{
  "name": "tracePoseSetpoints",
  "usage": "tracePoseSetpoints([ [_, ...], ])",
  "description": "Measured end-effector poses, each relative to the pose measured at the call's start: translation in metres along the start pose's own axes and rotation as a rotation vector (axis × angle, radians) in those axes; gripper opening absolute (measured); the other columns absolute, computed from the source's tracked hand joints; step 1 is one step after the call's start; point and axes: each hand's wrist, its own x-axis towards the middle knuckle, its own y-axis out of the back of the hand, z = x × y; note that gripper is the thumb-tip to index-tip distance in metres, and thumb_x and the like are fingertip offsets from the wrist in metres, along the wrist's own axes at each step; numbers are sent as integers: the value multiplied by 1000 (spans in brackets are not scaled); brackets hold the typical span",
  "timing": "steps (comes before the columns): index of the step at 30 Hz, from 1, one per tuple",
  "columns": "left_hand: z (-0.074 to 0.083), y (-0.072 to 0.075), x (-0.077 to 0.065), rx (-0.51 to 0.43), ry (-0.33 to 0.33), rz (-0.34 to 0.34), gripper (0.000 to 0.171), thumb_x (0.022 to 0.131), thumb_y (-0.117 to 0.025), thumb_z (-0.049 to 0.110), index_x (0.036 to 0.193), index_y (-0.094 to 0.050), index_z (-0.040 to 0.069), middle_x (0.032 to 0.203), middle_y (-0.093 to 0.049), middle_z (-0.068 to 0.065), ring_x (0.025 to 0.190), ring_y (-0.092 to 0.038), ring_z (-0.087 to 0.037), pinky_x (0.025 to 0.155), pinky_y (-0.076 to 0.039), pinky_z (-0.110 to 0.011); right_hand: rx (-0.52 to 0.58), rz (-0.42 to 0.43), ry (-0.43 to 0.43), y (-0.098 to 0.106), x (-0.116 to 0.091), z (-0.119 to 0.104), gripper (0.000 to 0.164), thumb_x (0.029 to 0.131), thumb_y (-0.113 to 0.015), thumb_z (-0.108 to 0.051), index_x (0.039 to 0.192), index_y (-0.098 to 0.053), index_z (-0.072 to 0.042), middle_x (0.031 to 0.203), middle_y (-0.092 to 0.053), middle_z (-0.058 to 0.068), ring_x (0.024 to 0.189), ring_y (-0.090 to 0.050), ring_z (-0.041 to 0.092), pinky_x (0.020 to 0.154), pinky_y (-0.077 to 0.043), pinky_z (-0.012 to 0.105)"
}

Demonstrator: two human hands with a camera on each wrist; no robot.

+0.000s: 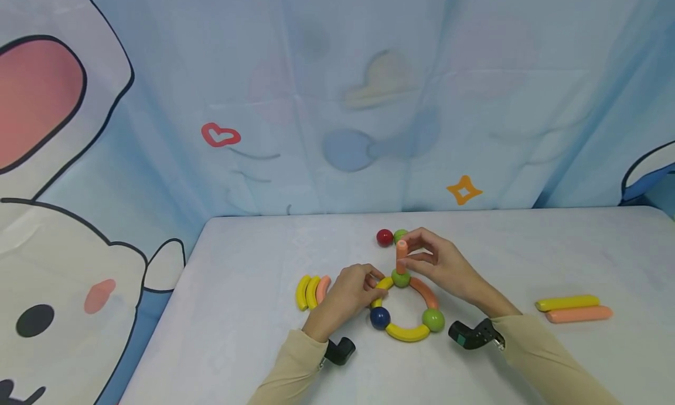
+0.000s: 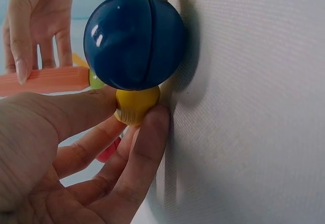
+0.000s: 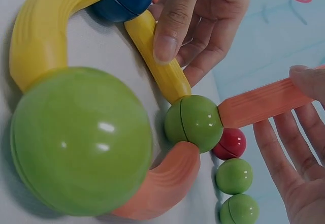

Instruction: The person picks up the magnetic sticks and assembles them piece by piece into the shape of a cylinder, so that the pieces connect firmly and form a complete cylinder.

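A ring of curved sticks and balls lies on the white table. Its balls are a blue ball (image 1: 379, 318), a green ball (image 1: 433, 320) at the right and a far green ball (image 1: 401, 278). My left hand (image 1: 354, 288) pinches the yellow curved stick (image 2: 137, 104) between the blue ball and the far green one. Upright on that far ball stands a straight orange stick (image 3: 264, 102), touching it. My right hand (image 1: 445, 265) pinches this stick near its upper part. An orange curved stick (image 1: 426, 293) and a yellow curved stick (image 1: 408, 333) form the other sides.
Behind the ring sit a red ball (image 1: 385, 237) and two green balls (image 3: 234, 176), partly hidden in the head view. Left of my left hand lie yellow curved sticks (image 1: 303, 292) and an orange one (image 1: 323, 287). Straight yellow (image 1: 568, 302) and orange sticks (image 1: 580, 315) lie far right.
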Motion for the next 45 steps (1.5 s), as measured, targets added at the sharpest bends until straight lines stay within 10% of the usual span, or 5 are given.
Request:
tracePoseSetpoints([
  [18, 0, -1, 0, -4, -6, 4, 27, 93, -82, 14, 117, -75, 4, 85, -60, 3, 72, -53, -8, 62, -46, -17, -14, 45, 19, 8, -8, 0, 40, 94, -75, 2, 129, -56, 4, 127, -59, 20, 111, -63, 9, 95, -55, 21],
  [31, -1, -1, 0, -27, -6, 13, 26, 92, -82, 13, 116, -75, 4, 85, -60, 3, 71, -54, -7, 60, -47, -17, -440, 71, 41, 106, -74, 14, 31, 89, -78, 7, 113, -69, -10, 107, -67, -9, 99, -62, -1, 85, -49, 9],
  [40, 0, -1, -1, -40, 19, 21, 26, 92, -83, 13, 115, -75, 5, 86, -61, 3, 70, -54, -8, 60, -48, -17, -743, -115, -303, 163, -120, 35, 29, 83, -88, -9, 107, -72, -6, 104, -70, 3, 84, -55, -3, 76, -55, 18],
  [45, 1, -2, -1, -44, 16, 19, 26, 92, -83, 13, 116, -75, 5, 86, -60, 3, 69, -54, -8, 59, -48, -17, -794, -142, -320, 171, -128, 42, 31, 79, -89, -2, 104, -72, -6, 100, -68, 0, 80, -50, -5, 73, -54, 20],
])
